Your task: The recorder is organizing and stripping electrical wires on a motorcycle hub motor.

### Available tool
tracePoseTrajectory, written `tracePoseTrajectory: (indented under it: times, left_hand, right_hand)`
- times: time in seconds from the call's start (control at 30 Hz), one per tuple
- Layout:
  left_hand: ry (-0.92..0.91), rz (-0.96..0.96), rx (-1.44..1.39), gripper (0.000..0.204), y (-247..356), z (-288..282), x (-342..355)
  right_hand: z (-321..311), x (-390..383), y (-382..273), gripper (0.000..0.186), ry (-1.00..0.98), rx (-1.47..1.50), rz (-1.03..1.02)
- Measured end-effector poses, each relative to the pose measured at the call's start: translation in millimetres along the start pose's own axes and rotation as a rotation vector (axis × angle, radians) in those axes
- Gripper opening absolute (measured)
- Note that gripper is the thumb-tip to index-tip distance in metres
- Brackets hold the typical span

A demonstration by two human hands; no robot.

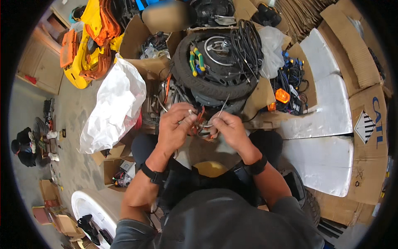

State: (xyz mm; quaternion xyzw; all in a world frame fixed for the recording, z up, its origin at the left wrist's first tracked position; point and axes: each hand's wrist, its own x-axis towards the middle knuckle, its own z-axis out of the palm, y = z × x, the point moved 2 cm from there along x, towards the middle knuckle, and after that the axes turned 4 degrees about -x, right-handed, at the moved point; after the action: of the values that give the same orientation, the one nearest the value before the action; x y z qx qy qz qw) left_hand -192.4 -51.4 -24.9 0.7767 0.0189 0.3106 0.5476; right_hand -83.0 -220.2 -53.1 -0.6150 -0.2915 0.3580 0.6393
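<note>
In front of my lap I hold a small tangle of red-orange and dark wiring [200,126] between both hands. My left hand [176,124] is closed, its thumb and forefinger pinched together by a small whitish end [191,112]. The fingers of my right hand [229,128] are closed on a thin pale strand [224,106] that sticks up toward the wheel; whether it is a cable tie or a wire I cannot tell. Just beyond my hands lies a black-tyred wheel [186,76]. On it rest pliers with yellow-green handles [196,62] and a coil of black cable [246,45].
A white plastic bag [114,108] sits to the left, below yellow and orange plastic panels [89,45]. On the right are a carton of cables with an orange lamp [282,96] and white foam blocks [317,162]. Another person [27,145] sits far left.
</note>
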Motion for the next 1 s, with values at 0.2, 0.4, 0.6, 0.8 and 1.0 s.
tracePoseTrajectory:
  times: [0.2, 0.4, 0.6, 0.8, 1.0]
  left_hand:
    - [0.024, -0.049, 0.13, 0.005, 1, 3, 11]
    - [0.17, -0.278, -0.097, 0.003, -3, -2, 3]
    - [0.217, -0.352, -0.109, 0.009, -14, -22, -5]
    - [0.229, -0.503, -0.35, 0.013, -25, -8, -11]
    - [0.265, -0.56, -0.496, 0.013, -30, -10, -24]
  right_hand:
    - [-8, 4, 7, 0.019, 0.048, -0.037, 0.0]
    - [-5, 12, -2, 0.015, 0.045, -0.11, 0.041]
    - [19, 15, -1, 0.014, 0.005, 0.007, -0.136]
    - [20, 16, -17, 0.014, -0.009, -0.044, -0.103]
    - [26, 22, -29, 0.012, -0.134, -0.113, -0.127]
